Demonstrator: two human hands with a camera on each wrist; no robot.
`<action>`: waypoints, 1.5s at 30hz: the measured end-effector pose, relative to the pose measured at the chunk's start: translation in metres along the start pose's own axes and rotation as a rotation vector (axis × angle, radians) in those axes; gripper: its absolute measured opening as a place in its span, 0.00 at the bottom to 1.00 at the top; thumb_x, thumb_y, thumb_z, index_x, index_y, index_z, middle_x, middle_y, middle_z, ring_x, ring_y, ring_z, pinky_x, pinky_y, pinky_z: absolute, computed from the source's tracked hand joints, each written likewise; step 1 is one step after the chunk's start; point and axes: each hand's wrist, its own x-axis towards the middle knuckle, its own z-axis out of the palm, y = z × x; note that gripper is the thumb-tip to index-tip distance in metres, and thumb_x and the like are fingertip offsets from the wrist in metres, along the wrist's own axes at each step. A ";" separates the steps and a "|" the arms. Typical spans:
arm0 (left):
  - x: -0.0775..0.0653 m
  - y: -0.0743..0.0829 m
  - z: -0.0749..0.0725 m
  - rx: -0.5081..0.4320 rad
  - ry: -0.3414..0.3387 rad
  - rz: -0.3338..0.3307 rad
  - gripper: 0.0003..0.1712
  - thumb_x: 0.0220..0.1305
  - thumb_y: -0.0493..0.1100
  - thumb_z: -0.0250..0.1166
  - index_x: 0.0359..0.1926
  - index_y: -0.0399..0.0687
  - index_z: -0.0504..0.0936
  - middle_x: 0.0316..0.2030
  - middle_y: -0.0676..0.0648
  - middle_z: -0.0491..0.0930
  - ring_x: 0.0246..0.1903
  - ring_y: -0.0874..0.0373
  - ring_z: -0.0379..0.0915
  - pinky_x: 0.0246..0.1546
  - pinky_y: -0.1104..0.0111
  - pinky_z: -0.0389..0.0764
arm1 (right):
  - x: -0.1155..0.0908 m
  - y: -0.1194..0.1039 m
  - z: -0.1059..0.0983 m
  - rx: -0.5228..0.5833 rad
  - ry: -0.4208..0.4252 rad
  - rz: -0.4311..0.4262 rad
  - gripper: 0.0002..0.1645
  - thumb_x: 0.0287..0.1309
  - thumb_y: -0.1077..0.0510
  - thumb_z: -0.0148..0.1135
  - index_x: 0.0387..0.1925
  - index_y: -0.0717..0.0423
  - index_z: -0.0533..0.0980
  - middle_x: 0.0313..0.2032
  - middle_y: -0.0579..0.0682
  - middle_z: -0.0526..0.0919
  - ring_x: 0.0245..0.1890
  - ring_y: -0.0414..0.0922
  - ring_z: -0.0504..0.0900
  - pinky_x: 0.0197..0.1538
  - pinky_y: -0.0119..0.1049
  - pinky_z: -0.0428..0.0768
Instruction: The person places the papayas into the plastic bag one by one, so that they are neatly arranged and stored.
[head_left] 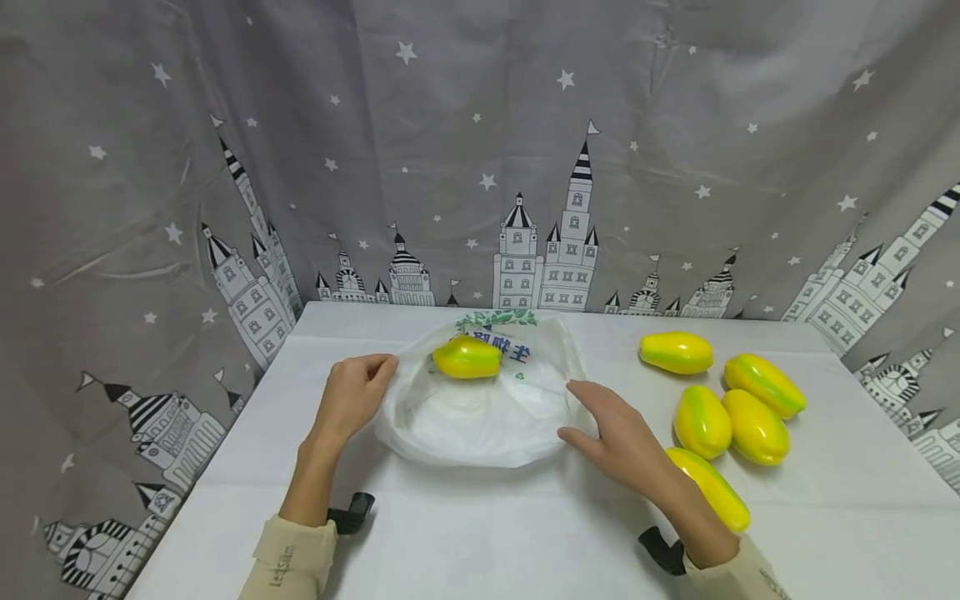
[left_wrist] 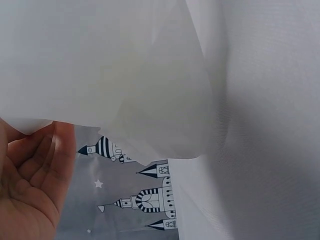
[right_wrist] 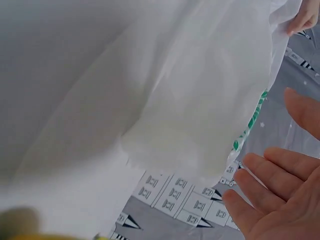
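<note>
our left hand (head_left: 354, 393) pinches the bag (head_left: 480, 429) at nine o'clock, probably to hold it wide; our right hand (head_left: 621, 435) is spread near three. we see one fruit (head_left: 467, 358) inside toward eleven, loose fruits (head_left: 702, 422) beyond three.

And there's blue 生物 (head_left: 516, 347) on the white bag (head_left: 480, 427), green recycling sign (head_left: 520, 376) below; left sleeve (head_left: 307, 546) lettering (head_left: 282, 567), too unclear!

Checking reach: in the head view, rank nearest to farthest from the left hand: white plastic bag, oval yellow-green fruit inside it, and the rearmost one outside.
1. White plastic bag, pinched by the left hand.
2. Inside fruit, to the right.
3. Rearmost outside fruit, farther right.
</note>
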 end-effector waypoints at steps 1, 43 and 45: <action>0.000 0.000 0.000 0.000 -0.003 -0.004 0.22 0.75 0.45 0.55 0.56 0.30 0.80 0.50 0.33 0.82 0.51 0.39 0.78 0.50 0.50 0.78 | -0.002 0.001 -0.001 -0.003 -0.003 0.004 0.37 0.58 0.54 0.70 0.65 0.63 0.70 0.64 0.60 0.73 0.65 0.58 0.69 0.64 0.56 0.67; 0.002 -0.003 0.002 0.013 -0.035 -0.031 0.23 0.75 0.46 0.55 0.58 0.30 0.78 0.51 0.33 0.81 0.51 0.40 0.78 0.50 0.51 0.79 | -0.089 0.065 -0.046 -0.139 0.048 0.118 0.35 0.51 0.53 0.76 0.57 0.65 0.73 0.50 0.58 0.81 0.44 0.52 0.78 0.49 0.54 0.75; 0.002 -0.003 0.002 0.014 -0.037 -0.036 0.23 0.75 0.46 0.54 0.58 0.30 0.78 0.51 0.33 0.81 0.51 0.40 0.78 0.50 0.51 0.79 | -0.090 0.067 -0.048 -0.133 0.049 0.121 0.36 0.50 0.53 0.76 0.57 0.65 0.73 0.50 0.59 0.81 0.45 0.54 0.78 0.50 0.56 0.74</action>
